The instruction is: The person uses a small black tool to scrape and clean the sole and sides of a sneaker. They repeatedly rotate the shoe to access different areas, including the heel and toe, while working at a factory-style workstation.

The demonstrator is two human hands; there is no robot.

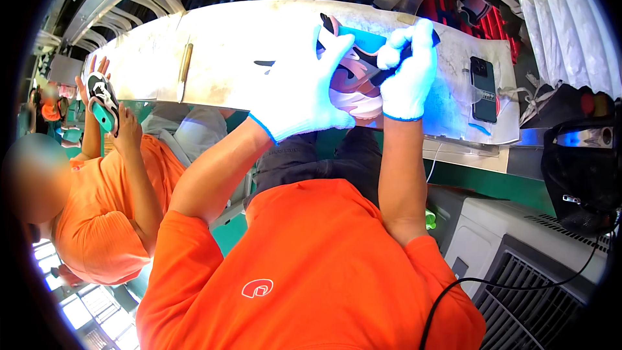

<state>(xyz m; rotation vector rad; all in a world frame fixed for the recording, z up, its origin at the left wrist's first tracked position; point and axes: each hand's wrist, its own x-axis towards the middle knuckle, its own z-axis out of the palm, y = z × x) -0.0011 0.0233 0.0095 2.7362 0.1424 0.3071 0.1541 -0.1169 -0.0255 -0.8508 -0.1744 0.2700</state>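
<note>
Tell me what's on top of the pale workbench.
On the workbench show a dark phone, a slim brown tool, a blue strip and a small dark piece. Whatever lies beneath the left hand, right hand and shoe is covered and cannot be seen.

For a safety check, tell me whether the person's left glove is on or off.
On: the white glove covers the left hand to the wrist, where its blue cuff ends and the bare forearm begins.

blue-edged white gloves [304,87], pink-and-black shoe [359,102], orange shirt [311,240] with white emblem [258,288]
</note>
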